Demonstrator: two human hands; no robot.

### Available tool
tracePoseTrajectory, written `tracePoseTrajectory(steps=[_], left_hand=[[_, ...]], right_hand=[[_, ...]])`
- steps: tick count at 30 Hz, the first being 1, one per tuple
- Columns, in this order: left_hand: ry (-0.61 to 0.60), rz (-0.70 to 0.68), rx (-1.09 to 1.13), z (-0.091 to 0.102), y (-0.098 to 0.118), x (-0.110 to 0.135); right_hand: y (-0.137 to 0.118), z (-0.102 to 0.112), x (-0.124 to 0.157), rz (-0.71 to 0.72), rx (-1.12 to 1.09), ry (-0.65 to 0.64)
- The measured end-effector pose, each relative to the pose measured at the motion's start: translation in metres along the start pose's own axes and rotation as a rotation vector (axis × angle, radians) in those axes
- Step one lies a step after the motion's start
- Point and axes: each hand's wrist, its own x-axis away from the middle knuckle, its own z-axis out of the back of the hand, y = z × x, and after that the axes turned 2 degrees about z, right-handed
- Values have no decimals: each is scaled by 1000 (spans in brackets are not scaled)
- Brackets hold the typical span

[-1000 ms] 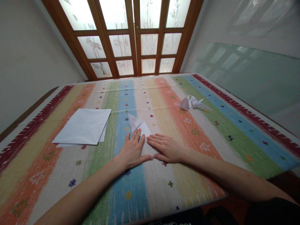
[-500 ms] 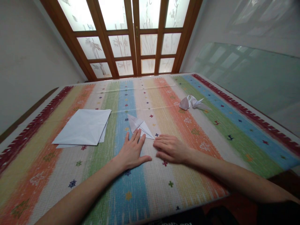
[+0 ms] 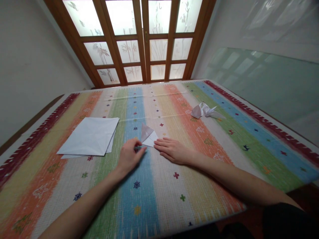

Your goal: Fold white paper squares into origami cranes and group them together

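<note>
A small folded white paper (image 3: 149,136) lies on the striped tablecloth (image 3: 159,186) near the middle. My left hand (image 3: 129,156) pinches the paper's near-left corner between thumb and fingers. My right hand (image 3: 171,150) lies flat just right of the paper, fingers stretched out and fingertips touching its near edge. One flap of the paper stands slightly raised.
A stack of white square sheets (image 3: 89,136) lies at the left. A finished folded paper figure (image 3: 205,110) sits at the back right. A wooden glazed door (image 3: 142,39) stands beyond the table's far edge; walls close both sides.
My left hand went from lying flat on the paper to pinching its corner, and a flap has lifted. My right hand slid back left to the paper's edge.
</note>
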Motion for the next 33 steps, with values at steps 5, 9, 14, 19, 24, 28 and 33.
tracePoseTrajectory(steps=[5, 9, 14, 19, 24, 28, 33], left_hand=[[-13, 120, 110, 2, -8, -23], [-39, 68, -15, -7, -4, -27], [-50, 1, -88, -12, -3, -25], [-74, -33, -131, -10, -4, -24], [-122, -110, -178, -6, -7, -25], [-156, -238, -216, -1, -14, -34], [-179, -331, -223, 1, -26, -49]], right_hand=[[-2, 1, 0, -8, 1, -1], [-2, 0, 1, -24, 6, -9], [-3, -1, 1, -25, -31, 9], [13, 7, -4, -177, -262, 144], [39, 15, -19, -387, -313, 341], [43, 16, -29, -190, -246, 248], [40, 7, -27, -106, -137, 166]])
